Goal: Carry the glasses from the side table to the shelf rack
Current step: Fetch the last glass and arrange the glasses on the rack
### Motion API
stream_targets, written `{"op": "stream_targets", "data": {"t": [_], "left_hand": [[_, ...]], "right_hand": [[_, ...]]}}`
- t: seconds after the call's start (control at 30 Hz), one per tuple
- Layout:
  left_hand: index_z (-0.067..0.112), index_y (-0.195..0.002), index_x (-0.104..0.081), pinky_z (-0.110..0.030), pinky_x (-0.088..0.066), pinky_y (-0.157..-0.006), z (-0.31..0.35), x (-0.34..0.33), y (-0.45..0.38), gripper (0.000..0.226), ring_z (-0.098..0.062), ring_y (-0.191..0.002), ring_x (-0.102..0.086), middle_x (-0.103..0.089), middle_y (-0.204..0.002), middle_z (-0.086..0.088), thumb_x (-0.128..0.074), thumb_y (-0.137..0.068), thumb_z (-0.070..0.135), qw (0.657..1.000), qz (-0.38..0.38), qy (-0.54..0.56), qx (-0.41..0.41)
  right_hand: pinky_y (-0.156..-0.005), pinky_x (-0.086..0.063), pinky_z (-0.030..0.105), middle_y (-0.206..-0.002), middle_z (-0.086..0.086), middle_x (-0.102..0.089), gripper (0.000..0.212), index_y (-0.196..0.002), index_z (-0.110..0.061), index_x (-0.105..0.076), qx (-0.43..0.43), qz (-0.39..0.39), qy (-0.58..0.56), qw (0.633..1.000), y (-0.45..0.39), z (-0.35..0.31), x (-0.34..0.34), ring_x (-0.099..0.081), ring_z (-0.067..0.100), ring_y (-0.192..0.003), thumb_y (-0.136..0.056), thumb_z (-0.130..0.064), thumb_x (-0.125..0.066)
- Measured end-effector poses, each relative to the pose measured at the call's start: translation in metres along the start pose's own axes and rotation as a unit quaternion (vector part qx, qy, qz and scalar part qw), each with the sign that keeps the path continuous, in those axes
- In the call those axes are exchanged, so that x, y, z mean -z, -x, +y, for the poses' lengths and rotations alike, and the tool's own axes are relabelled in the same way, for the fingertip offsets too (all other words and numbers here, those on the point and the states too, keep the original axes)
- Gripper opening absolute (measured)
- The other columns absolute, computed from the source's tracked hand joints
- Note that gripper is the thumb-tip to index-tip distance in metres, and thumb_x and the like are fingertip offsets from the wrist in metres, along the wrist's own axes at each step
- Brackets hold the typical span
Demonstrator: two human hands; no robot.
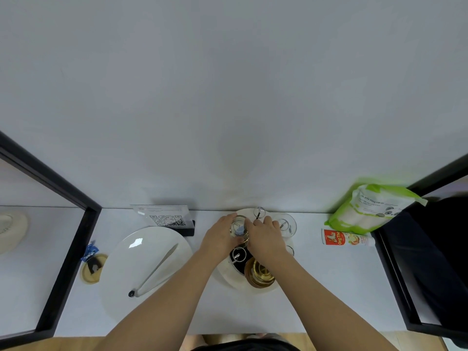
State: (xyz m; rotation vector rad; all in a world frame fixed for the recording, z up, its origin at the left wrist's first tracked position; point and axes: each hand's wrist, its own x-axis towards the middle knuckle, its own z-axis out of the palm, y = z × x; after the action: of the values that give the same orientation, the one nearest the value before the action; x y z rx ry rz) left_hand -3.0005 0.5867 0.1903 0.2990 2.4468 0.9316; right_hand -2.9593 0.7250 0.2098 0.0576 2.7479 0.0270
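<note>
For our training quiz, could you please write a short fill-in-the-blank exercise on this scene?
1. Both hands, left and right, hold one clear ____.
2. The metal tongs lie on the white ____.
3. The green bag stands at the table's ____ end.
4. The amber glass sits ____ the person than the held one.

Missing words: glass; plate; right; nearer

The hands (244, 235) hide the glass's (238, 228) sides and the rack's (258, 252) centre.
</note>
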Motion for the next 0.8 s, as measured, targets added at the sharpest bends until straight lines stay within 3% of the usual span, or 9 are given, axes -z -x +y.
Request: {"op": "stream_targets", "data": {"t": [0.27,0.43,0.6,0.8], "left_hand": [[0.017,-0.156,-0.034,-0.036,-0.037,-0.115,0.002,0.001,0.001,0.080,-0.022,-0.139,-0.047,-0.044,-0.155,-0.006,-0.076,-0.089,0.029,1.000,-0.013,-0.008,0.004],[0.018,-0.161,-0.023,-0.037,-0.036,-0.116,0.003,0.005,0.002,0.086,-0.022,-0.143,-0.043,-0.036,-0.161,-0.004,-0.073,-0.091,0.029,0.999,-0.031,-0.008,0.004],[0.023,-0.154,-0.033,-0.036,-0.041,-0.103,0.004,0.013,0.006,0.071,-0.024,-0.137,-0.047,-0.044,-0.153,-0.003,-0.067,-0.092,0.034,0.999,0.002,-0.023,-0.033],[0.024,-0.154,-0.032,-0.036,-0.039,-0.108,0.005,0.026,0.015,0.066,-0.020,-0.139,-0.043,-0.041,-0.155,0.000,-0.064,-0.097,0.032,0.996,0.005,-0.027,-0.088]], "right_hand": [[-0.103,-0.036,0.044,-0.133,0.008,-0.063,0.057,-0.153,-0.016,-0.039,-0.002,0.007,-0.020,1.000,0.001,0.000,-0.001,-0.048,0.034,-0.124,-0.099,-0.023,-0.055],[-0.105,-0.036,0.044,-0.135,0.008,-0.059,0.053,-0.147,-0.019,-0.046,-0.001,0.024,-0.075,0.997,0.004,0.000,0.003,-0.047,0.033,-0.127,-0.099,-0.038,-0.058],[-0.107,-0.033,0.043,-0.141,0.008,-0.052,0.056,-0.151,-0.024,-0.046,-0.005,0.043,-0.160,0.986,0.011,0.003,0.012,-0.043,0.032,-0.129,-0.099,-0.041,-0.058],[-0.109,-0.032,0.043,-0.146,0.006,-0.049,0.057,-0.152,-0.028,-0.047,-0.015,0.069,-0.185,0.980,0.028,-0.003,0.019,-0.041,0.031,-0.131,-0.098,-0.042,-0.060]]}}
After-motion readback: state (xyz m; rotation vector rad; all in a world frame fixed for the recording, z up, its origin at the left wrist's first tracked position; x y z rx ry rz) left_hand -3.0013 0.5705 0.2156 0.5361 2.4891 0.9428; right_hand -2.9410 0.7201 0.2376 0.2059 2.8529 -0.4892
